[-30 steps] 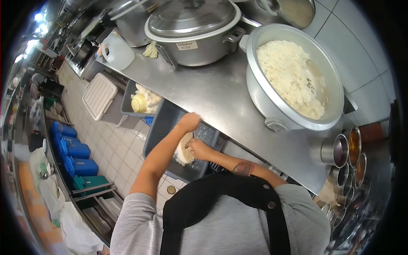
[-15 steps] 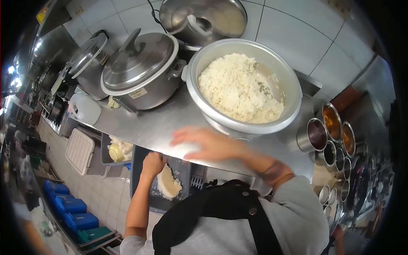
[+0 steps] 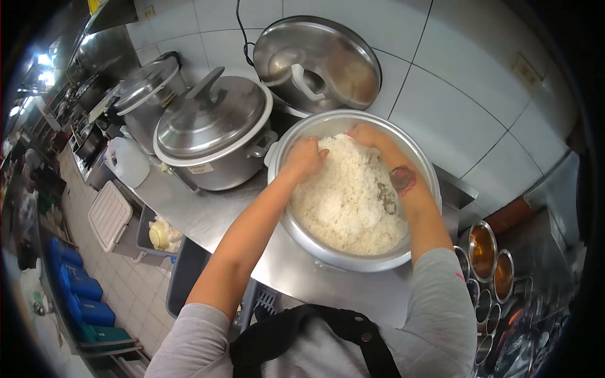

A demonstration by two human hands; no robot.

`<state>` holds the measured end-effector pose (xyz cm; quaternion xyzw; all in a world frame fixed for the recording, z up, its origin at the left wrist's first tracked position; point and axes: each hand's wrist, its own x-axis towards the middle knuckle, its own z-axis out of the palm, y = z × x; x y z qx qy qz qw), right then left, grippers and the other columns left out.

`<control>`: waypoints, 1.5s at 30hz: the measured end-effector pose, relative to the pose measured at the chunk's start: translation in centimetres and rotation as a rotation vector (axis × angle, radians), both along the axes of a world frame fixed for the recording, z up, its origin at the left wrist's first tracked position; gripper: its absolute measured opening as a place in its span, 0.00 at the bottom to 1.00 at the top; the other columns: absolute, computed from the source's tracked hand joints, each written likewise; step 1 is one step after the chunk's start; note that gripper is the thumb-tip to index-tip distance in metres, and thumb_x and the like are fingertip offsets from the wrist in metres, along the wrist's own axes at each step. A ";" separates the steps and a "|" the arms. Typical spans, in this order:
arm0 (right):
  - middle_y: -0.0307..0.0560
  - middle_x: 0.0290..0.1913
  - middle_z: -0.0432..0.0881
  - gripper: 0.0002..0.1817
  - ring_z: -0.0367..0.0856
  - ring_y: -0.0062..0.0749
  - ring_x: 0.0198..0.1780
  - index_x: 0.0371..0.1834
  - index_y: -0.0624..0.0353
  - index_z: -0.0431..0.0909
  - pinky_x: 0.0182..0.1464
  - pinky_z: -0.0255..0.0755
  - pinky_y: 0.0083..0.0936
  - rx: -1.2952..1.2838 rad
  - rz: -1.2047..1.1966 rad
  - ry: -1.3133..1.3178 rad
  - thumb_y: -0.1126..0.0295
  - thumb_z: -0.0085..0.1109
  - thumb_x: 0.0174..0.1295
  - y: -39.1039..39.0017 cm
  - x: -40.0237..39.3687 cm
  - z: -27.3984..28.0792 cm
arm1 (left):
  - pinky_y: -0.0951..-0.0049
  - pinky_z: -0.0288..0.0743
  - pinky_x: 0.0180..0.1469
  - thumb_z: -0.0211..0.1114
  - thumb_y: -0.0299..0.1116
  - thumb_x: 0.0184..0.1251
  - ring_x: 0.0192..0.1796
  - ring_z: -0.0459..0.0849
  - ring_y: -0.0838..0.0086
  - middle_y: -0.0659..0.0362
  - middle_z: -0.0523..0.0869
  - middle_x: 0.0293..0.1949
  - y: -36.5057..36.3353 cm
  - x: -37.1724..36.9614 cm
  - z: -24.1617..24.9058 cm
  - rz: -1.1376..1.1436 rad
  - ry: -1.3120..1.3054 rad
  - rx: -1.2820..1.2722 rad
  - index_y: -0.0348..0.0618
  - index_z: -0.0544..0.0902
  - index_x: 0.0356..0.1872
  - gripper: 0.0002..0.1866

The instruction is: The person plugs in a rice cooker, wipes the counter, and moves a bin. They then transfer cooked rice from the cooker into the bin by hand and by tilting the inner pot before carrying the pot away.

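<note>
A wide metal pot holds a large mound of cooked white rice. Both my hands reach inside it, at the far side of the mound. Against the rice's upper left edge, my left hand is closed, its fingers curled and partly hidden. My right hand grips the far edge of the mound with bent fingers; their tips are buried or out of sight. Behind the pot, its round metal lid leans on the tiled wall.
On the steel counter to the left stand a lidded metal cooker and another lidded pot. Below the counter are a dark grey bin and a bin with a yellow scoop. Metal containers stand at the right.
My left hand has come up from the grey bin below into the pot. The right hand has moved from the counter's front edge to the rice's far side. The view has shifted.
</note>
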<state>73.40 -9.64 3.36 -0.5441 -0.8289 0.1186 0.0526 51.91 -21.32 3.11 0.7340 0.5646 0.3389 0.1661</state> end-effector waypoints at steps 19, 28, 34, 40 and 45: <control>0.61 0.56 0.73 0.48 0.68 0.52 0.60 0.50 0.64 0.77 0.60 0.60 0.40 -0.347 -0.243 0.004 0.26 0.40 0.48 3.0 -0.7 -2.3 | 0.61 0.58 0.64 0.38 0.58 0.65 0.63 0.68 0.54 0.41 0.71 0.58 9.7 3.0 -1.1 -0.102 0.030 -0.725 0.29 0.71 0.56 0.38; 0.54 0.65 0.63 0.45 0.59 0.46 0.66 0.62 0.55 0.67 0.64 0.54 0.37 -0.629 -0.080 0.145 0.29 0.39 0.52 0.5 -1.4 1.3 | 0.55 0.69 0.53 0.39 0.44 0.67 0.53 0.77 0.55 0.41 0.76 0.52 10.2 3.1 0.7 -0.139 0.150 -0.661 0.34 0.76 0.51 0.26; 0.53 0.64 0.65 0.43 0.62 0.43 0.64 0.63 0.58 0.66 0.63 0.56 0.35 -0.805 -0.031 0.322 0.34 0.44 0.54 -0.3 -1.9 3.5 | 0.60 0.56 0.64 0.37 0.51 0.68 0.63 0.67 0.55 0.44 0.70 0.59 11.2 3.6 -0.6 -0.078 0.065 -0.669 0.36 0.72 0.57 0.31; 0.65 0.59 0.68 0.46 0.69 0.50 0.59 0.58 0.70 0.66 0.59 0.61 0.33 -0.343 -0.126 0.094 0.36 0.52 0.50 -5.9 -1.1 4.5 | 0.64 0.50 0.67 0.39 0.63 0.64 0.68 0.60 0.59 0.48 0.62 0.66 10.8 2.8 0.4 -0.032 -0.136 -0.749 0.40 0.63 0.64 0.39; 0.68 0.44 0.76 0.41 0.76 0.56 0.47 0.49 0.72 0.68 0.48 0.70 0.41 0.128 -0.262 0.146 0.43 0.62 0.44 -16.3 -4.0 6.7 | 0.63 0.61 0.60 0.49 0.66 0.57 0.61 0.69 0.60 0.49 0.69 0.61 11.6 1.5 0.8 -0.211 -0.159 -0.997 0.43 0.70 0.61 0.40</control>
